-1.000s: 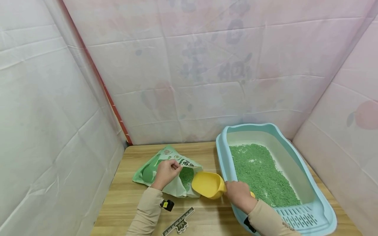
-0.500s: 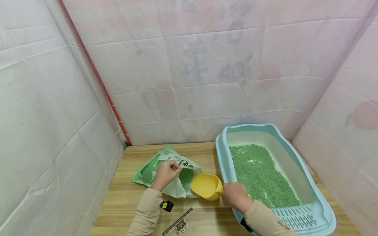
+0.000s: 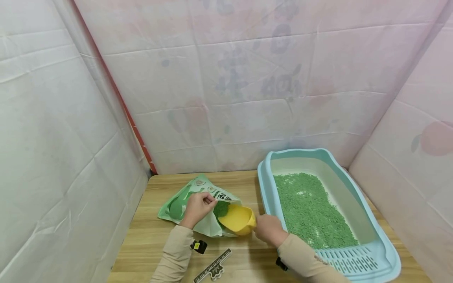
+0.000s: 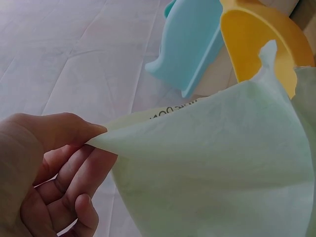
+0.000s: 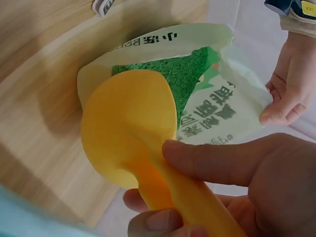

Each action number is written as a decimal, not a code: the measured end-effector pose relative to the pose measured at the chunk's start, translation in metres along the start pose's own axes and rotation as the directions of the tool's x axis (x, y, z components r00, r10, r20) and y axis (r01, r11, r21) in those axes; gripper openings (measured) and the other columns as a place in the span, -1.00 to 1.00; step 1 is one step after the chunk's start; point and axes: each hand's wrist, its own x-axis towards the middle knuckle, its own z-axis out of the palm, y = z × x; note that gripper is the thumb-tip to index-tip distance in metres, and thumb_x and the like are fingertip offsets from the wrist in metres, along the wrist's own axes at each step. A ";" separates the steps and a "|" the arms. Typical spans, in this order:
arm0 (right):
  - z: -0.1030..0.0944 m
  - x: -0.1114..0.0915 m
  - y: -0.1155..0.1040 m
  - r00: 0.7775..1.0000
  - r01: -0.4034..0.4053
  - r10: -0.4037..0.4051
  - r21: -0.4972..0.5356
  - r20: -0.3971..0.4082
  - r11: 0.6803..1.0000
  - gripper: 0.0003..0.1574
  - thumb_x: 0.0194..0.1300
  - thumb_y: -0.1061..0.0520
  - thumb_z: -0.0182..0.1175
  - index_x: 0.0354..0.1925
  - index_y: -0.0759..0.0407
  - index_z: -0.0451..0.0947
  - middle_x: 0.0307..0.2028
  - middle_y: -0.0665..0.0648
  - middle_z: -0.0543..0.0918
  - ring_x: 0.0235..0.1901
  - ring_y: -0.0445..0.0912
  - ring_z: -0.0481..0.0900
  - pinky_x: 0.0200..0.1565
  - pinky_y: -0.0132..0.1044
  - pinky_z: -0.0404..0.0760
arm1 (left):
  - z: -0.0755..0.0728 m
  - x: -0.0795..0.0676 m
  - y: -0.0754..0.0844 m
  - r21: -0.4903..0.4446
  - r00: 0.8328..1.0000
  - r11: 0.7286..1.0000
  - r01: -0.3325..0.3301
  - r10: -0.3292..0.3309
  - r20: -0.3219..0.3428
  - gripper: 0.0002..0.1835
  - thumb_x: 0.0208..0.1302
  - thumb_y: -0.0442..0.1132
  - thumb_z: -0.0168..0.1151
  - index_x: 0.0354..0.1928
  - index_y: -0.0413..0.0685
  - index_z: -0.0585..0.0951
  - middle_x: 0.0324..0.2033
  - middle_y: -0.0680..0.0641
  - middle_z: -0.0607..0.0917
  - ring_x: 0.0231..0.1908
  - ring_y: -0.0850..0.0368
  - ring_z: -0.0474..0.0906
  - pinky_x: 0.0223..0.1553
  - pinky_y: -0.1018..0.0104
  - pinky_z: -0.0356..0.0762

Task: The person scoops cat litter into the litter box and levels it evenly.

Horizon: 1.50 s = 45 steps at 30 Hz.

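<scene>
- The yellow scoop (image 3: 238, 219) looks like moulded plastic, so it is probably light and stiff, fairly smooth, and hard to break; it will weigh more once loaded.
- Its handle (image 5: 192, 192) is the place to hold it, and the right hand (image 3: 270, 230) has it there, thumb laid along the top and fingers curled round beneath.
- The green bag (image 4: 212, 158) seems thin and floppy, likely to sag or crease if let go (the pellets inside must give it most of its weight); the edge of its mouth is the sensible grip.
- The left hand (image 3: 199, 208) pinches that edge between thumb and forefinger, the other fingers curled in below.
- The scoop is plain yellow, with a deep, rounded bowl; its front lip is at the bag's mouth, by the green pellets (image 3: 221, 208), though whether it touches them I cannot tell.
- The bag is pale green with dark printed characters; it lies on its side on the wooden table (image 3: 148, 236), left of the blue tray (image 3: 267, 188), mouth towards the scoop.
</scene>
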 end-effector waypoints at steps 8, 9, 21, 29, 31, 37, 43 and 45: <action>0.009 0.012 -0.010 1.000 0.007 -0.007 0.033 -0.002 0.999 -0.65 0.00 0.15 0.35 -0.69 0.09 0.36 -0.68 0.08 0.53 -0.65 -0.06 0.48 -0.58 -0.13 0.52 | -0.001 -0.001 0.002 -0.006 1.000 1.000 0.016 -0.016 0.001 -0.87 0.17 -0.25 0.36 -0.52 -0.01 0.67 -0.57 0.01 0.71 -0.57 0.30 0.56 -0.46 0.54 0.50; 0.010 0.013 -0.011 1.000 0.010 -0.010 0.046 -0.004 0.999 -0.65 -0.01 0.16 0.34 -0.70 0.09 0.36 -0.68 0.08 0.53 -0.66 -0.07 0.47 -0.58 -0.13 0.51 | -0.001 0.000 0.002 -0.006 1.000 1.000 0.017 -0.017 0.002 -0.87 0.17 -0.25 0.36 -0.52 -0.01 0.67 -0.57 0.01 0.71 -0.57 0.31 0.56 -0.46 0.54 0.50; 0.019 0.019 -0.020 0.997 0.065 -0.063 0.024 -0.054 0.998 -0.58 -0.05 0.16 0.35 -0.74 0.05 0.28 -0.73 0.06 0.48 -0.70 -0.07 0.42 -0.63 -0.16 0.44 | -0.001 0.001 0.002 0.005 0.999 1.000 0.021 -0.021 -0.029 -0.87 0.15 -0.24 0.37 -0.53 0.00 0.67 -0.58 0.02 0.71 -0.57 0.31 0.56 -0.46 0.54 0.49; 0.021 0.023 -0.019 0.996 0.078 -0.075 0.066 -0.055 0.995 -0.55 -0.02 0.23 0.31 -0.74 0.03 0.23 -0.74 0.03 0.40 -0.69 -0.14 0.31 -0.66 -0.20 0.39 | -0.001 0.002 -0.001 0.021 0.999 1.000 0.020 -0.020 -0.042 -0.88 0.14 -0.24 0.38 -0.52 0.01 0.68 -0.59 0.04 0.70 -0.56 0.30 0.56 -0.44 0.52 0.51; 0.023 0.025 -0.019 0.996 0.076 -0.072 0.084 -0.050 0.994 -0.55 -0.01 0.23 0.32 -0.73 0.03 0.23 -0.73 0.03 0.41 -0.69 -0.15 0.30 -0.66 -0.21 0.38 | -0.001 0.002 -0.002 0.022 0.999 1.000 0.020 -0.019 -0.044 -0.88 0.15 -0.25 0.38 -0.52 0.01 0.68 -0.59 0.04 0.70 -0.56 0.30 0.57 -0.44 0.52 0.51; 0.029 0.029 -0.021 0.998 0.063 -0.058 0.117 -0.040 0.991 -0.56 -0.01 0.24 0.35 -0.70 0.05 0.26 -0.70 0.02 0.42 -0.66 -0.16 0.31 -0.66 -0.25 0.37 | -0.003 0.003 -0.008 0.017 0.998 0.999 0.030 -0.029 -0.050 -0.90 0.15 -0.25 0.36 -0.50 0.01 0.69 -0.58 0.02 0.71 -0.56 0.30 0.56 -0.45 0.52 0.51; 0.039 0.032 -0.024 0.996 0.060 -0.053 0.101 -0.066 0.993 -0.58 -0.02 0.20 0.35 -0.72 0.06 0.28 -0.73 0.01 0.38 -0.69 -0.16 0.26 -0.67 -0.29 0.36 | -0.006 0.003 -0.014 0.036 0.998 0.999 0.035 -0.033 -0.062 -0.90 0.15 -0.26 0.36 -0.50 -0.01 0.69 -0.58 0.02 0.71 -0.56 0.30 0.56 -0.44 0.51 0.51; 0.043 0.033 -0.025 0.997 0.052 -0.045 0.094 -0.069 0.994 -0.59 0.00 0.17 0.35 -0.71 0.08 0.30 -0.73 0.02 0.39 -0.69 -0.16 0.27 -0.67 -0.29 0.38 | -0.007 0.003 -0.015 0.043 0.998 0.999 0.030 -0.028 -0.064 -0.90 0.15 -0.26 0.37 -0.51 -0.01 0.68 -0.58 0.01 0.71 -0.56 0.29 0.57 -0.45 0.50 0.52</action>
